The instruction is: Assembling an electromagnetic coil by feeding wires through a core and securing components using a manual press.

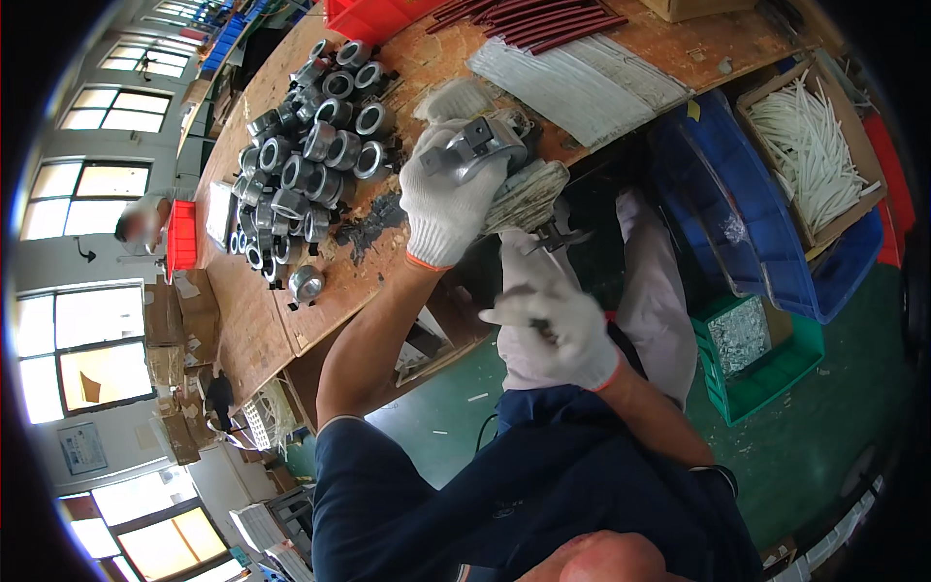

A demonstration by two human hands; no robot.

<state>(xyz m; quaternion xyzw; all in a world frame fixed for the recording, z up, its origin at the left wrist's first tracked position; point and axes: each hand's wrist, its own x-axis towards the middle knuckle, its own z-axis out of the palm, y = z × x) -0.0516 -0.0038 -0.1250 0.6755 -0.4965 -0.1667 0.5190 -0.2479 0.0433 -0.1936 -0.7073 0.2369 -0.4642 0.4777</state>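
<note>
Grey metal piece (pixel 490 145) against fingers (pixel 433 145) of left hand (pixel 448 209)

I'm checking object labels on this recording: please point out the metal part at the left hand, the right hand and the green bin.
Metal part (pixel 500 145): head view, on its grey curved band.
Right hand (pixel 574 336): head view, middle of the white glove.
Green bin (pixel 782 374): head view, on its wall.

Bright windows (pixel 82 325), brown cardboard boxes (pixel 165 315)

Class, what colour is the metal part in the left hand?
Silvery grey; the metal part in the left hand shows in the head view.
</note>
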